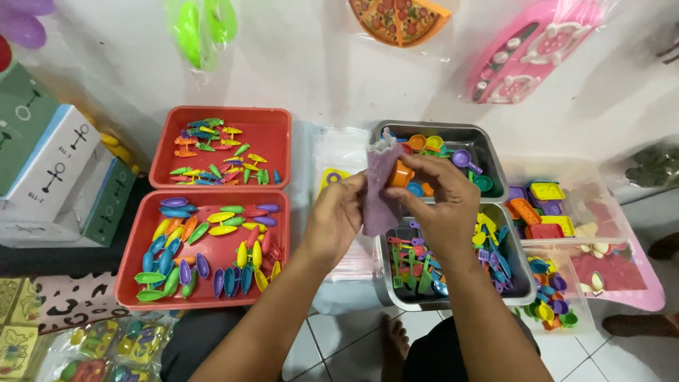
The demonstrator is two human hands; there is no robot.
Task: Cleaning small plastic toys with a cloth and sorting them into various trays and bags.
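Two hands hold one orange cup (400,174).

The small bag (380,191) in the hands is purple, and the little cup (400,174) at its mouth is orange. Two trays are red: the far one (272,120) holds green, orange, yellow and blue toy pieces, the near one (131,244) holds boat-shaped pieces in blue, purple, yellow, green, orange and pink. The two metal trays (495,166) are grey, filled with mixed bright toy utensils in blue, green, yellow and purple. A toy pizza (399,20) is orange with red spots. A toy panel (530,49) is pink with white parts. The floor tiles (332,339) are white.
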